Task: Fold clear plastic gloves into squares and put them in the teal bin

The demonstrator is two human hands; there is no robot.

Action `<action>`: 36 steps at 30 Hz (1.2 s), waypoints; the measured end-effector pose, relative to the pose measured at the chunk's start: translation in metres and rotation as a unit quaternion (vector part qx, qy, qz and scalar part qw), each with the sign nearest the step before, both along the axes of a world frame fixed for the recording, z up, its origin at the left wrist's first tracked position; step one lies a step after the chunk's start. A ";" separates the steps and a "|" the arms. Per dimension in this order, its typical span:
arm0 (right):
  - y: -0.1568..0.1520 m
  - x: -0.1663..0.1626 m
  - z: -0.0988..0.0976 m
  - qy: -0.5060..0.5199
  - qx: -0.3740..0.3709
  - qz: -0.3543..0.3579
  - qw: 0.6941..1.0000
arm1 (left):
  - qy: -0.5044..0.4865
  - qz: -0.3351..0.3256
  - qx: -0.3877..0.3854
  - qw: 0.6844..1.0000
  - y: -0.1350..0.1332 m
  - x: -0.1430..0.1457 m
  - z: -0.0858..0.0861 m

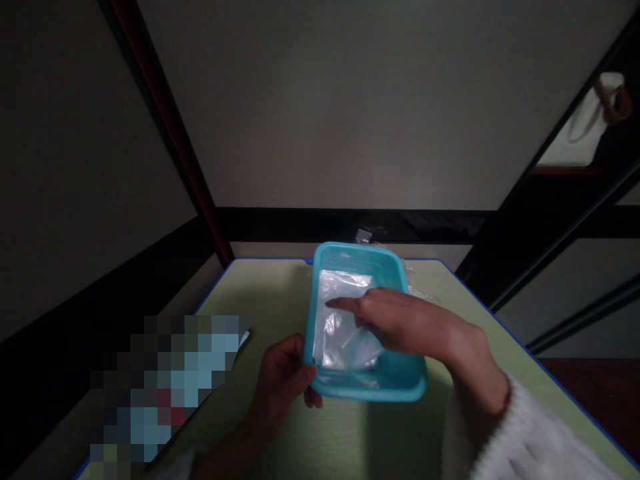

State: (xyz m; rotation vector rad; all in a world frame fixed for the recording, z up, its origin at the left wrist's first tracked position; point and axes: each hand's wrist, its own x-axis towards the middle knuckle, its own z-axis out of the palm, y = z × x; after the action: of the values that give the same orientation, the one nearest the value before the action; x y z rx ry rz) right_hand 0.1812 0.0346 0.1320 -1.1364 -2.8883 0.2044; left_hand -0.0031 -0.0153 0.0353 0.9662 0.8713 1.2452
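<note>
A light-blue plastic basket is tilted up toward me above the table. My left hand grips its near left corner, thumb on the rim and fingers underneath. Inside the basket lies a clear, shiny plastic bag, flat against the bottom. Over it is my right hand, its index finger stretched out across the bag and the other fingers bent below. Whether the fingertip touches the plastic I cannot tell. My right palm hides part of the bag and the basket's right side.
The pale green table has a blue edge. A pixelated flat item lies at its left. More clear plastic shows behind the basket, and a small silvery piece beyond its far rim. Light panels stand behind; a white bag is at right.
</note>
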 end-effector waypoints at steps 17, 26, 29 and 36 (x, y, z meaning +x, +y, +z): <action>0.016 0.007 -0.008 0.032 -0.018 -0.015 0.999 | -0.010 0.005 0.002 1.000 0.003 -0.002 -0.003; 0.019 -0.006 -0.006 -0.045 0.025 -0.019 0.998 | -0.015 -0.002 0.000 1.000 0.001 -0.001 -0.001; 0.018 -0.006 -0.009 -0.043 0.020 -0.018 0.999 | -0.015 -0.005 -0.002 1.000 0.002 -0.003 -0.004; 0.020 -0.006 -0.017 -0.044 -0.004 -0.019 0.999 | -0.023 0.001 -0.010 1.000 0.002 -0.005 -0.011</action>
State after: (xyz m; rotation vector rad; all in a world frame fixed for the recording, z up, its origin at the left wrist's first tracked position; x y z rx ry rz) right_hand 0.1757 0.0550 0.1155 -1.2321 -2.9398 0.1688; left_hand -0.0076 -0.0132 0.0246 0.9169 0.8481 1.2529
